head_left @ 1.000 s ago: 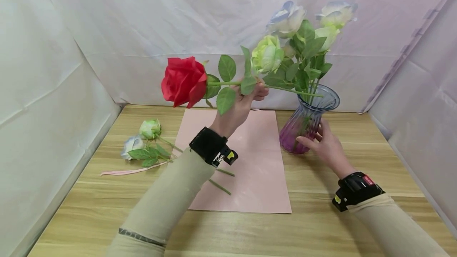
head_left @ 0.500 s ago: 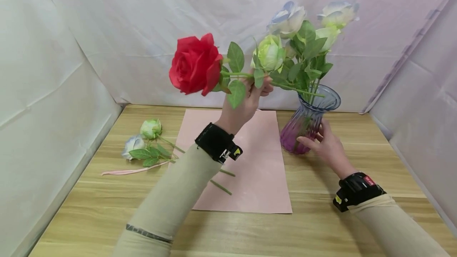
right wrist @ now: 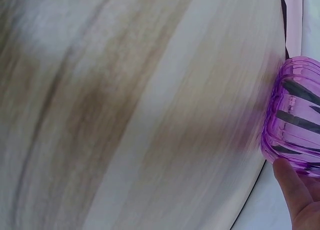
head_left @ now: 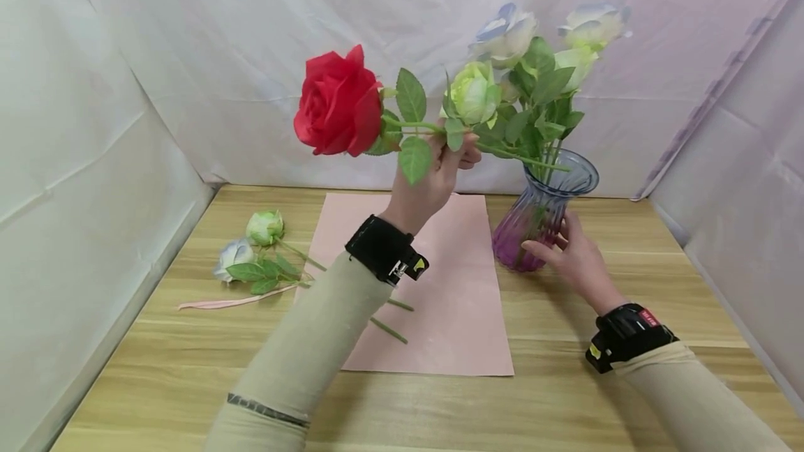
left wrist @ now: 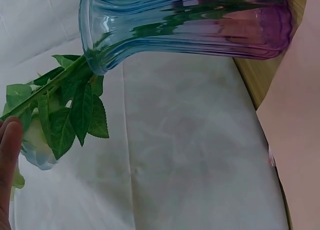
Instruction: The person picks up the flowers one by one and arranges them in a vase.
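My left hand (head_left: 427, 176) pinches the green stem of a red rose (head_left: 339, 104) in the head view. The bloom points left, and the stem runs nearly level to the right, its cut end just above the mouth of a ribbed blue-to-purple glass vase (head_left: 516, 234). Several white-blue and pale green roses (head_left: 474, 93) stand in the vase. My right hand (head_left: 578, 260) grips the vase low on its right side; in the right wrist view its thumb (right wrist: 290, 185) lies against the purple glass. Only some fingers (left wrist: 9, 150) of my left hand show in the left wrist view.
A pink paper sheet (head_left: 452, 298) lies mid-table. On the left, a pale green rose (head_left: 264, 227) and a white-blue rose (head_left: 234, 259) rest with stems across the sheet. A pink ribbon (head_left: 220, 303) lies beside them. White cloth walls (head_left: 251, 54) surround the wooden table (head_left: 440, 413).
My left hand has shifted a little right and up, raising the red bloom, so the stem slopes more gently near the vase mouth. My right hand and the vase stay put.
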Demonstrator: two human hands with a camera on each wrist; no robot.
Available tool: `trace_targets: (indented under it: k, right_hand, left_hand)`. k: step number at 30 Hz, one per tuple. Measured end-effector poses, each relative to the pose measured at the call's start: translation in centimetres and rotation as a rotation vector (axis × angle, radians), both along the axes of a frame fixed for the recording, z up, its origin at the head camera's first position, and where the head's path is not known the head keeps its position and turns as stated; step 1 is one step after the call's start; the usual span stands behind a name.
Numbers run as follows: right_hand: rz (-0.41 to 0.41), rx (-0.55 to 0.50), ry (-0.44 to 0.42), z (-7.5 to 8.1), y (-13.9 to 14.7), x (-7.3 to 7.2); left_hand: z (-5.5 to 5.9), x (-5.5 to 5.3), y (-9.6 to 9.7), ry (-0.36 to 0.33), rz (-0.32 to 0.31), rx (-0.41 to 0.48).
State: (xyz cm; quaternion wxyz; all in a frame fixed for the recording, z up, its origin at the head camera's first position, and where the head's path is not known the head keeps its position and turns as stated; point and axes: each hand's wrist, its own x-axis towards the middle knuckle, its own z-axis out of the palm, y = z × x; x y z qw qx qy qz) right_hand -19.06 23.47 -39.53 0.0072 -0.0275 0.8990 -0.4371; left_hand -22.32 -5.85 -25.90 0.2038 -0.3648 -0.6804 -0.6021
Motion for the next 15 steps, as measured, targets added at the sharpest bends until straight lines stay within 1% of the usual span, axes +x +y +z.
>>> trace_targets:
  k: [2, 5, 8, 11, 13, 15]
  right_hand:
    - [-0.004, 0.003, -0.006, 0.08, 0.06, -0.01]
    - [-0.007, 0.002, -0.006, 0.09, 0.09, -0.07]
    - [-0.004, -0.004, 0.002, -0.05, 0.08, -0.15]
    - [0.002, -0.011, 0.012, -0.26, 0.05, -0.22]
    - [0.006, -0.012, 0.013, -0.38, 0.02, -0.25]
    - [0.007, -0.014, 0.013, -0.44, -0.01, -0.29]
  left_hand:
    - [0.05, -0.12, 0.30, 0.009, -0.026, 0.005]
    - [0.25, -0.18, 0.51, 0.026, -0.036, -0.004]
    - [0.36, -0.30, 0.36, 0.063, -0.021, -0.009]
    - [0.29, -0.34, -0.05, 0.095, 0.009, -0.016]
    - [0.09, -0.35, -0.32, 0.103, 0.024, -0.019]
    - [-0.17, -0.35, -0.44, 0.093, 0.021, -0.013]
